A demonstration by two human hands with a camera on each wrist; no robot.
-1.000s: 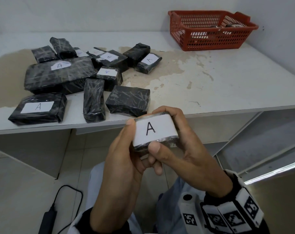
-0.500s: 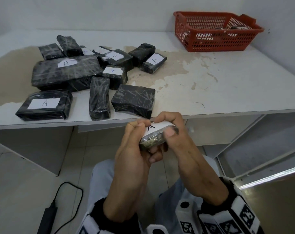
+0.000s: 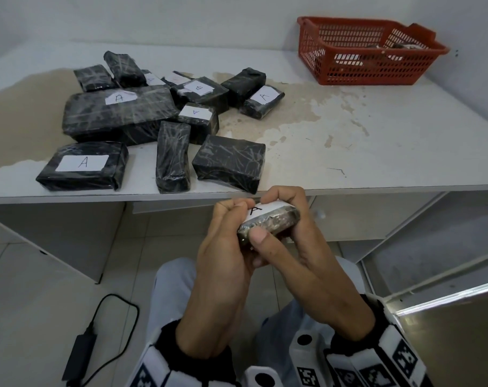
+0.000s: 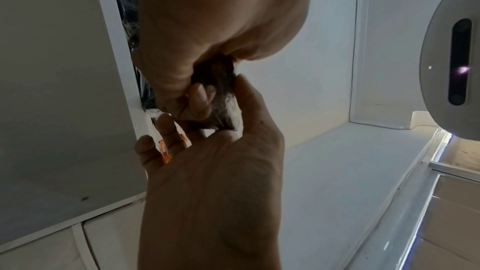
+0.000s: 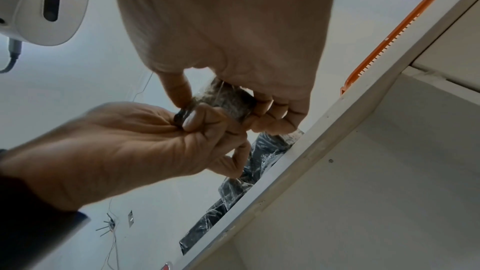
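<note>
Logged first one white table (image 3: 376, 152), tan-stained across its left and middle. Logged next a red slotted basket (image 3: 360, 68) at the far right corner, holding a few items too hidden to identify. Counted about a dozen pieces in the heap (image 3: 228, 163) of black film-wrapped parcels on the table's left half, the large flat parcel (image 3: 120, 115) the biggest, several bearing white labels marked A, one seemingly B. Recorded both hands in front of the table's near edge and below its top. Found the left hand (image 3: 223, 247) curled round the left end of the small parcel (image 3: 273, 223), fingertips bent onto the label's corner. Found the right hand (image 3: 301, 255) gripping the right end, thumb pressed on the near long side, fingers hooked over the far side. Noted the small parcel's long axis running left to right between the two hands, right end slightly higher, its white label (image 3: 265, 209) marked A turned up and away toward the table. Confirmed the same two-handed clasp from both wrist views. Placed the basket ahead and to the right, on the right hand's side, and the heap ahead and to the left. Judged the right hand better set for a carry to the basket, the left hand to let go first.
</note>
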